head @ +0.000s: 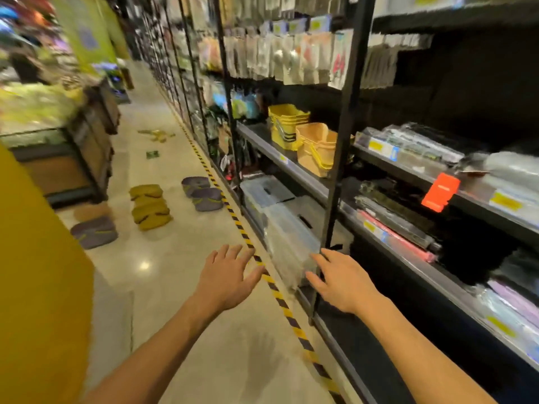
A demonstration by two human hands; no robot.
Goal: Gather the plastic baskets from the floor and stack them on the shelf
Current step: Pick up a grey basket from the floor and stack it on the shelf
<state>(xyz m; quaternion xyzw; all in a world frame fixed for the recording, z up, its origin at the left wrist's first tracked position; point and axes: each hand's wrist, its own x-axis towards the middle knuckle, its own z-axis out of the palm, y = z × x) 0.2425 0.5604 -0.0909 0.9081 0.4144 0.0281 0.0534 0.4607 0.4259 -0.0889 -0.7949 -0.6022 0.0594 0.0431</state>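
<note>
Plastic baskets lie upside down on the aisle floor: a row of yellow baskets, purple baskets near the striped tape, another purple basket and a tan basket at the left. On the black shelf stand a stack of yellow baskets and a stack of orange baskets. My left hand and my right hand are both held out, fingers spread, holding nothing. The right hand is close to a shelf post and a clear plastic box.
Yellow-black tape runs along the shelf foot. Clear lidded boxes fill the bottom shelf. Packaged goods lie on the shelves at right, with an orange tag. A wooden display stand borders the aisle at left. A yellow surface is at near left.
</note>
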